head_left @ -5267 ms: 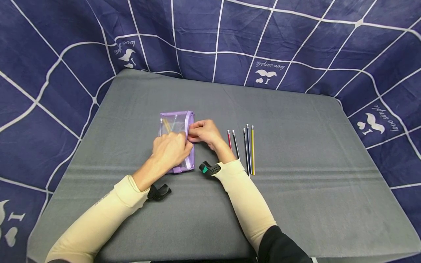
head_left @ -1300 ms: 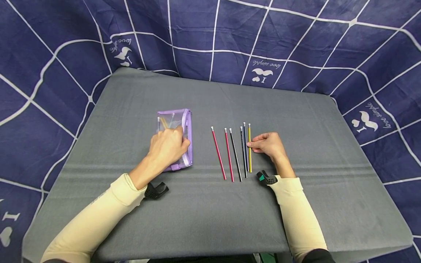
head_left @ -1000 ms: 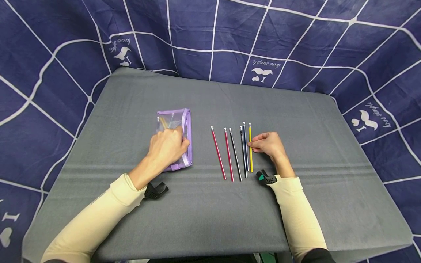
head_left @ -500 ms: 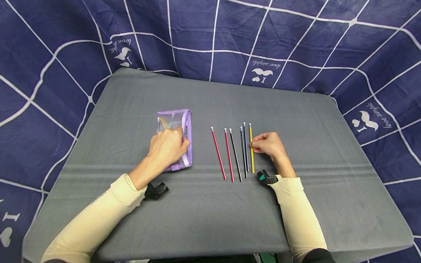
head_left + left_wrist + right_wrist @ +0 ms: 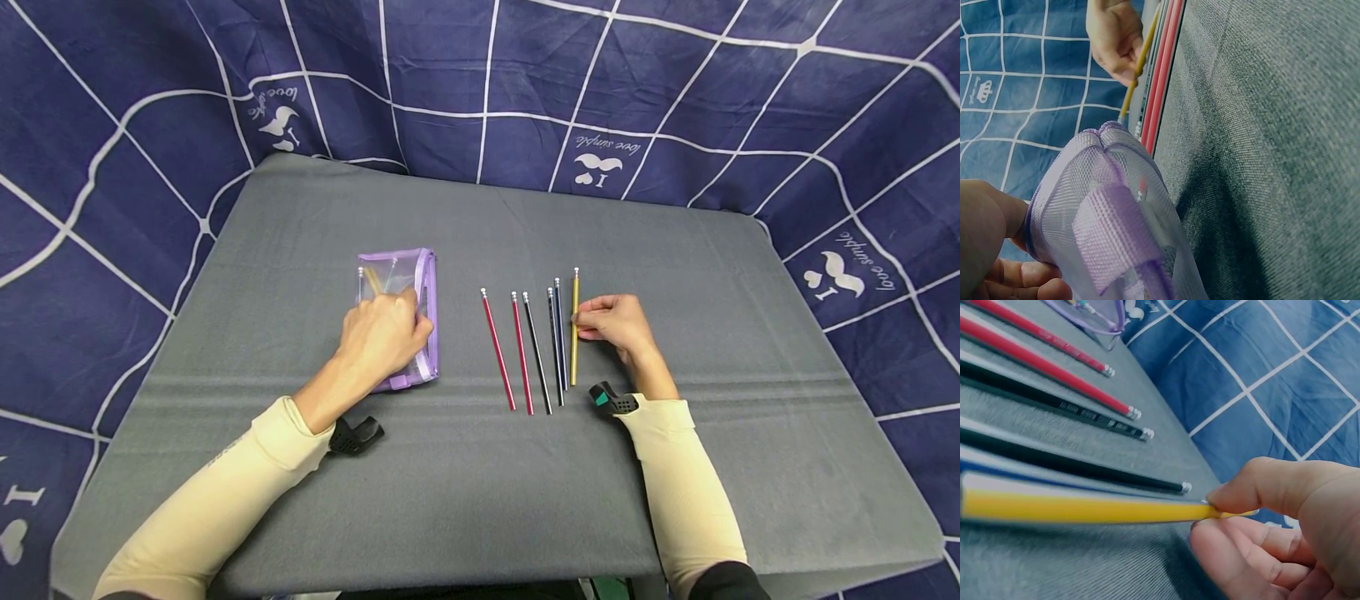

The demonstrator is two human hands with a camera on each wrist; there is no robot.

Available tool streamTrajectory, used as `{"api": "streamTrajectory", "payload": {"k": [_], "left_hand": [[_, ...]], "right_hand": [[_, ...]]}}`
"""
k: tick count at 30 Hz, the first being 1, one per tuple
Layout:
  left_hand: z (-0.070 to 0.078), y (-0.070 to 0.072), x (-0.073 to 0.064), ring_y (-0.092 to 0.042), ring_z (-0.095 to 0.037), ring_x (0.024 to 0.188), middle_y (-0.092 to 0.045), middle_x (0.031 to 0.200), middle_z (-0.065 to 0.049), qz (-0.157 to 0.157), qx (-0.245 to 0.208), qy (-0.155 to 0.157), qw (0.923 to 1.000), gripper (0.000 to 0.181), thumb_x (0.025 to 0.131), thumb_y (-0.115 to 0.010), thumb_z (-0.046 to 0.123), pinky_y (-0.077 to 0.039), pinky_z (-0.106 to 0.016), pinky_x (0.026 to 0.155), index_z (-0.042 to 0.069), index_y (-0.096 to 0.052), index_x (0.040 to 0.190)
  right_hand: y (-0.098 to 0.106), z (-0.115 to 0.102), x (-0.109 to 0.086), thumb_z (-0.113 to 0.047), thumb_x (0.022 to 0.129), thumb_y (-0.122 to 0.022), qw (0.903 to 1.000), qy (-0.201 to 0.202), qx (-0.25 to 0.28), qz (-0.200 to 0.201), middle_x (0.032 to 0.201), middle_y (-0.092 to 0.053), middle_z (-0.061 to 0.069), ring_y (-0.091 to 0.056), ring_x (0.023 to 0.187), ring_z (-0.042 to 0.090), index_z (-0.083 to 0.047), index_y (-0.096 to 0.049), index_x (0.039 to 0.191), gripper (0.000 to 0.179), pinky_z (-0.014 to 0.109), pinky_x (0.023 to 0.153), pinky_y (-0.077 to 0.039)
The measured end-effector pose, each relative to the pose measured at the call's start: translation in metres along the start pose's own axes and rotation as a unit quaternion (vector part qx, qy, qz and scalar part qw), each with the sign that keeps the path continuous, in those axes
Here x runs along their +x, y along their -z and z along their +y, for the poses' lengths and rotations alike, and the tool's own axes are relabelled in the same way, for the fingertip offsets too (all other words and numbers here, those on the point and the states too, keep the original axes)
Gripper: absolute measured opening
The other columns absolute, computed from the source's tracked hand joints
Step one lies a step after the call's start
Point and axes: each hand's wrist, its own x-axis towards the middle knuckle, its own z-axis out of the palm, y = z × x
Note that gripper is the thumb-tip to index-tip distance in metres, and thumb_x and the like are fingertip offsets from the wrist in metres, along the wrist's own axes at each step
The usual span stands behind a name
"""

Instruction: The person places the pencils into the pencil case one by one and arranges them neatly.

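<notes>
A see-through zip pouch with purple trim lies left of centre on the table, and my left hand grips it. In the left wrist view, the thumb and curled fingers hold the mesh pouch by its edge. Some pencils show through its clear side. To the right, my right hand pinches a yellow pencil between thumb and fingers. In the right wrist view, the yellow pencil is just above the cloth, beside a blue pencil.
Left of the blue pencil lie two dark pencils and two red pencils, roughly parallel, erasers pointing away. A grey cloth covers the table. Blue gridded fabric hangs around the back and sides.
My right hand has gone from the pouch to the yellow pencil, shifting it slightly right and away. A second red pencil now lies on the table. My left hand stays on the pouch.
</notes>
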Motion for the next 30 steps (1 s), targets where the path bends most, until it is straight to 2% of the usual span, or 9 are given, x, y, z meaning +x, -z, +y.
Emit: {"api": "streamTrajectory", "payload": {"k": [9, 23, 30], "left_hand": [[-0.001, -0.001, 0.0, -0.056, -0.038, 0.054, -0.057, 0.064, -0.012, 0.0, 0.0, -0.001, 1.0, 0.015, 0.08, -0.058, 0.018, -0.045, -0.054, 0.049, 0.009, -0.049, 0.072], [0.0, 0.0, 0.0, -0.056, -0.038, 0.055, -0.055, 0.063, -0.01, -0.001, -0.004, -0.002, 1.0, 0.014, 0.08, -0.057, 0.016, -0.045, -0.054, 0.05, 0.009, -0.048, 0.072], [-0.001, -0.001, 0.0, -0.055, -0.036, 0.053, -0.054, 0.062, -0.01, 0.002, -0.004, -0.004, 1.0, 0.014, 0.079, -0.057, 0.016, -0.045, -0.054, 0.049, 0.009, -0.048, 0.071]], "right_hand": [[-0.005, -0.007, 0.003, 0.011, 0.082, -0.064, 0.999, 0.01, 0.044, -0.001, 0.069, -0.067, 0.002, -0.066, 0.059, 0.008, 0.012, -0.058, 0.098, 0.017, 0.022, 0.059, -0.054], [-0.02, -0.011, 0.008, 0.011, 0.082, -0.065, 0.9981, 0.004, 0.06, -0.016, 0.071, -0.067, 0.003, -0.067, 0.061, 0.009, 0.011, -0.06, 0.096, 0.015, 0.023, 0.061, -0.055], [-0.029, -0.015, 0.011, 0.011, 0.081, -0.065, 0.9981, 0.012, 0.057, -0.018, 0.077, -0.068, 0.009, -0.067, 0.061, 0.01, 0.012, -0.06, 0.098, 0.018, 0.024, 0.061, -0.055]]}}
